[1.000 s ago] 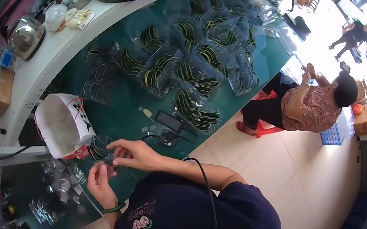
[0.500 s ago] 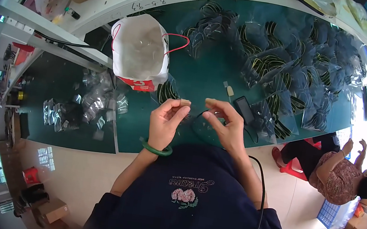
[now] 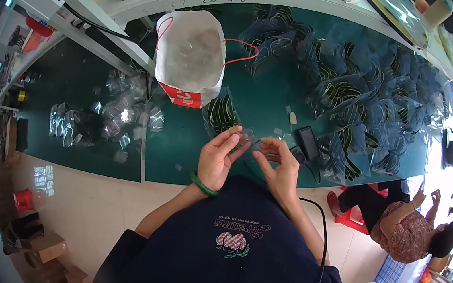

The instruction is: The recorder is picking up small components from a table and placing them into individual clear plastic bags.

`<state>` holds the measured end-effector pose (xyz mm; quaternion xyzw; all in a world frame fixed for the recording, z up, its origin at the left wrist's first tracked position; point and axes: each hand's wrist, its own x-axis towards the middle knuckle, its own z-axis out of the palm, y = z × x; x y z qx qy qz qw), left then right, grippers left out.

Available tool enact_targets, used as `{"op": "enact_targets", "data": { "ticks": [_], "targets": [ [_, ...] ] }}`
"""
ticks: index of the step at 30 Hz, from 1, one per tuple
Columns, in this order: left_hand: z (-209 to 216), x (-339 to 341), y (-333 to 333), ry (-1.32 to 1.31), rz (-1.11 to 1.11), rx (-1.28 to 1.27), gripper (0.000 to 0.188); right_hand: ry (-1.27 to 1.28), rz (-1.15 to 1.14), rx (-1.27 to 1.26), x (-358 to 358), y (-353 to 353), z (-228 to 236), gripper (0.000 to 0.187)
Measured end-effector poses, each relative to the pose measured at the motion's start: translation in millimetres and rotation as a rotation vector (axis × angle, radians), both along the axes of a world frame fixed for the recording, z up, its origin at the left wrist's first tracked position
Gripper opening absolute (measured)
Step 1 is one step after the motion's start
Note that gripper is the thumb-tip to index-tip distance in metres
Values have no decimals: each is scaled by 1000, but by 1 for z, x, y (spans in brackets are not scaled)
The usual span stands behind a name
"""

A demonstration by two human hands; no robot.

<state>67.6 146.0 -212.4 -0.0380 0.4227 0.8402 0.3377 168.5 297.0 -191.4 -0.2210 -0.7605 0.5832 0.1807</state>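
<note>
A long table [image 3: 180,141] runs across in front of the person. On it, just beyond the left hand [image 3: 216,160] and right hand [image 3: 277,169], lies a packet of bands [image 3: 220,113]; the hands sit side by side at the table's near edge. Behind the packet stands an open bag [image 3: 189,55]. To the right of the hands lies a small flat device [image 3: 307,142], and further right and behind spreads a heap of packets [image 3: 356,84]. Left of the bag lie loose plastic sleeves [image 3: 108,119]. A seated person [image 3: 411,228] is off the table's right end.
</note>
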Motion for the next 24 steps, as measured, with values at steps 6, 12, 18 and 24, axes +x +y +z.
{"op": "enact_targets", "data": {
  "ticks": [6,12,18,24],
  "targets": [
    [-22,14,7,-24,113,113,29,14,-47,-109,7,-3,-8,45],
    [-24,21,15,-117,7,216,29,26,-77,43,15,8,-18,45],
    [-24,17,27,-121,-54,312,30,51,3,-490,19,19,-18,35],
    [-23,11,31,-27,-287,377,35,-62,323,-536,20,40,11,32]
  ]
}}
